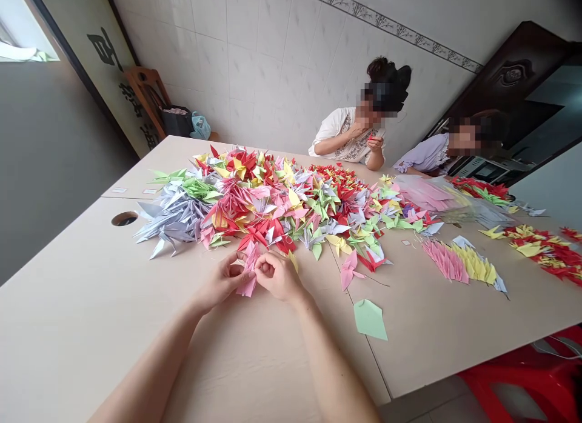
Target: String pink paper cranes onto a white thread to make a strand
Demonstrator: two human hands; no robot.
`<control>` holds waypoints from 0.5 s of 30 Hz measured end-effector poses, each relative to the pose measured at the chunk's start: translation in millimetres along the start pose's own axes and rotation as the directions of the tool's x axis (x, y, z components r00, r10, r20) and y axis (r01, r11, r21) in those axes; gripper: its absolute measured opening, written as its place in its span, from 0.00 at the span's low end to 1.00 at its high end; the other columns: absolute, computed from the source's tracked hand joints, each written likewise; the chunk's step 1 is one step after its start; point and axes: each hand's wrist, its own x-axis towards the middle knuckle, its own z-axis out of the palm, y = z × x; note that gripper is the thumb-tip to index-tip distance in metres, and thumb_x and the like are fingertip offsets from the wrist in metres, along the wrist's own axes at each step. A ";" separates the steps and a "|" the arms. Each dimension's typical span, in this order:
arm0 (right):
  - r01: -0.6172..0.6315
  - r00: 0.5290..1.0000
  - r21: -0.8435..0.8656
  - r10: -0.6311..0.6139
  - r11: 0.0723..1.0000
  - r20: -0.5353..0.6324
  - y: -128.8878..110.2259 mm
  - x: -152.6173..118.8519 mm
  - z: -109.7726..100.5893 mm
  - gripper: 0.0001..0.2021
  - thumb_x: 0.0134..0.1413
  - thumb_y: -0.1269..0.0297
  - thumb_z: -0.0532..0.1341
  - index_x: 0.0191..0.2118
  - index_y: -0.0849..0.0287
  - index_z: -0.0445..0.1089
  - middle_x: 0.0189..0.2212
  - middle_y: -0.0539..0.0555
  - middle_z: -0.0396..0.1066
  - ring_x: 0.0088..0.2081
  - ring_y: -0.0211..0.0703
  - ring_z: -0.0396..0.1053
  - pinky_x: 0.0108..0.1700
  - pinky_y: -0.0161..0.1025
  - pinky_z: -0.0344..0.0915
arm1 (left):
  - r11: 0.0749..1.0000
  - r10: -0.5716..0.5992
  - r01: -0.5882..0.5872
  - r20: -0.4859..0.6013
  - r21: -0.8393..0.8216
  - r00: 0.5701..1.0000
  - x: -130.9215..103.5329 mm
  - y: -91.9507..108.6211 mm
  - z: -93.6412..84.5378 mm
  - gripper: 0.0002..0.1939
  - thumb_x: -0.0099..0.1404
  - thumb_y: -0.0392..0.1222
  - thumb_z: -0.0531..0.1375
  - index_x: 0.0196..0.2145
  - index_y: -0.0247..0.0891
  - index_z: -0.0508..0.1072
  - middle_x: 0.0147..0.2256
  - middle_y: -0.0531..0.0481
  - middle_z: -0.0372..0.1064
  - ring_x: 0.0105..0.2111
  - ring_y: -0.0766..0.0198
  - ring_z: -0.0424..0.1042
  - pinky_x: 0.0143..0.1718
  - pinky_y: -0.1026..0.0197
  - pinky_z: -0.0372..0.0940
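Note:
Between my hands, low over the table, are pink folded paper cranes [248, 271], bunched together. My left hand [224, 279] is closed round their left side, thumb and fingers pinching the paper. On the right side my right hand [277, 275] is curled with thumb and forefinger pressed together; anything thin in that pinch is too small to make out. Just beyond my hands lies a large heap of paper cranes [273, 199] in red, pink, yellow, green and pale lilac. A single pink crane [349, 270] rests to the right of my right hand.
A green sheet of paper [370, 319] lies on the table [91, 326] near a seam. Rows of pink [445, 261] and yellow cranes [475, 264] are at right. Two people sit across the table. A red stool [513, 380] stands at lower right; a round hole [124, 219] is at left.

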 end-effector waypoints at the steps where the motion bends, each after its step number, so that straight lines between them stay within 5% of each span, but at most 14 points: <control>1: 0.003 1.000 -0.005 -0.003 1.000 -0.004 0.7 0.0 0.6 0.04 0.50 0.69 0.59 0.27 0.57 0.66 0.26 0.49 0.68 0.27 0.36 0.63 0.32 0.35 0.62 | 1.000 0.000 0.000 -0.008 -0.002 1.000 0.4 -0.9 -0.1 0.20 0.57 0.48 0.66 0.39 0.39 0.62 0.20 0.59 0.62 0.20 0.69 0.59 0.23 0.66 0.52; 7: 0.014 1.000 0.031 -0.013 0.999 -0.025 1.6 1.2 -0.7 0.05 0.55 0.67 0.57 0.29 0.57 0.68 0.27 0.50 0.69 0.29 0.37 0.64 0.33 0.34 0.62 | 0.994 0.023 -0.034 -0.108 -0.103 0.994 1.1 0.3 1.4 0.22 0.54 0.48 0.68 0.40 0.40 0.62 0.26 0.56 0.69 0.24 0.67 0.66 0.26 0.65 0.59; 12: 0.032 0.997 0.023 -0.031 0.999 -0.067 1.4 2.2 -0.6 0.05 0.57 0.67 0.57 0.30 0.57 0.69 0.28 0.51 0.70 0.29 0.37 0.64 0.33 0.35 0.63 | 0.993 0.028 -0.047 -0.168 -0.109 0.985 2.8 1.8 3.1 0.32 0.54 0.52 0.68 0.52 0.47 0.58 0.32 0.54 0.71 0.28 0.63 0.70 0.29 0.62 0.64; 15: 0.027 0.996 -0.016 -0.029 1.000 -0.090 2.0 1.9 0.5 0.06 0.57 0.66 0.57 0.30 0.56 0.69 0.29 0.51 0.70 0.28 0.37 0.64 0.33 0.35 0.63 | 0.995 0.076 -0.085 -0.147 -0.055 0.986 4.0 0.5 3.4 0.26 0.56 0.56 0.65 0.48 0.45 0.64 0.36 0.52 0.70 0.30 0.63 0.69 0.30 0.61 0.65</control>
